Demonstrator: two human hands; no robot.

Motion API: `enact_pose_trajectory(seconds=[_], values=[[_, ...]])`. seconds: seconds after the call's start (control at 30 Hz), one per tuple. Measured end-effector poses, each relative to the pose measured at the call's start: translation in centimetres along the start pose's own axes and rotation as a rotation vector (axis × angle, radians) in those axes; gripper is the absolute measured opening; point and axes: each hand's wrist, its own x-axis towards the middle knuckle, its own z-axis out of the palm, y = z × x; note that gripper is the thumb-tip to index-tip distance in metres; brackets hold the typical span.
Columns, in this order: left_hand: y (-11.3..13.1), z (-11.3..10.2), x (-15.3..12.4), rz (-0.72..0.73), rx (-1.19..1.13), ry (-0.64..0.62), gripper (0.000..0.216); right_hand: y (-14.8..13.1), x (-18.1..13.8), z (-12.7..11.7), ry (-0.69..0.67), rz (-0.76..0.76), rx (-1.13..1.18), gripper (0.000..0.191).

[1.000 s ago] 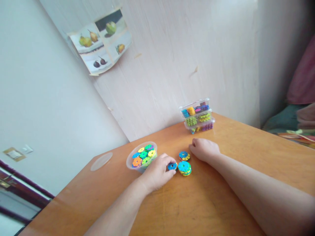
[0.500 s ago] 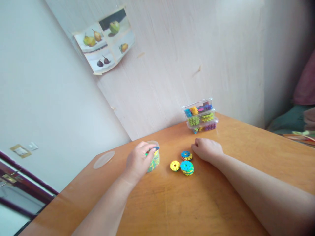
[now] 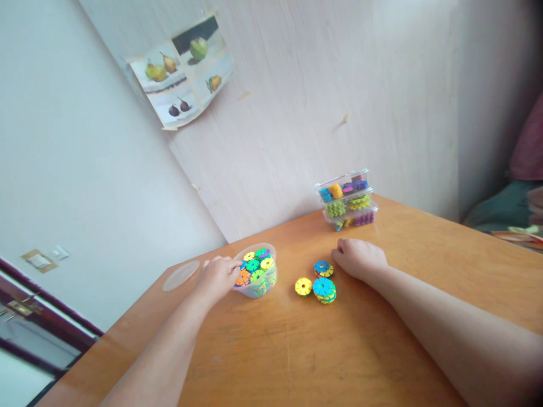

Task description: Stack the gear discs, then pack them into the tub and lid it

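My left hand is at the left rim of a clear round plastic tub filled with notched plastic discs in orange, green, yellow and purple. Its thumb and fingers are pinched at a blue notched disc, which shows just past the fingertips. My right hand rests on the table as a loose fist, and nothing shows in it. Just left of it stand three small stacks of discs: one topped by a dark blue disc, one by a light blue disc, one by a yellow disc.
A translucent lid lies flat near the table's left edge. Three clear boxes of colourful pieces are stacked at the back against the wall. The wooden table runs toward me. Fruit pictures hang on the wall.
My left hand has moved left from above the tub to its left rim, uncovering the discs inside. The blue disc at its fingertips shifted left too. My right hand stays in place.
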Motion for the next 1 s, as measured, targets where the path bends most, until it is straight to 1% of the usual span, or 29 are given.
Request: enact_pose_trajectory(seconds=[0.17, 0.27, 0.37, 0.47, 0.53, 0.6, 0.67, 0.73, 0.87, 1.0], values=[[0.3, -0.2, 0.2, -0.066, 0.042, -0.001, 0.031, 0.0, 0.0, -0.1, -0.006, 0.003, -0.001, 0.036], [1.1, -0.5, 0.3, -0.048, 0.008, 0.064, 0.031, 0.0, 0.0, -0.1, -0.005, 0.003, -0.003, 0.036], [3.4, -1.0, 0.1, 0.07, -0.115, 0.149, 0.028, -0.1, 0.0, 0.0, -0.008, 0.01, -0.002, 0.036], [6.9, -1.7, -0.5, 0.254, -0.268, 0.174, 0.025, -0.1, 0.0, -0.1, -0.01, 0.018, -0.003, 0.037], [9.3, -2.1, -0.9, 0.349, -0.358, 0.149, 0.024, -0.1, 0.0, 0.0, -0.005, 0.014, -0.005, 0.037], [11.3, -2.1, -1.3, 0.406, -0.416, 0.05, 0.026, -0.1, 0.0, 0.0, -0.001, 0.007, -0.006, 0.037], [12.7, -1.9, -1.5, 0.42, -0.424, -0.044, 0.031, -0.1, 0.0, 0.0, 0.001, 0.006, -0.004, 0.037], [13.4, -1.5, -1.6, 0.41, -0.396, -0.088, 0.034, -0.1, 0.0, 0.0, 0.001, 0.004, -0.001, 0.036], [14.1, -0.9, -1.5, 0.386, -0.35, -0.093, 0.031, -0.2, -0.1, -0.2, -0.004, 0.01, 0.004, 0.037], [14.5, -0.7, -1.4, 0.381, -0.355, -0.106, 0.025, -0.3, -0.1, -0.3, -0.007, 0.016, 0.009, 0.036]])
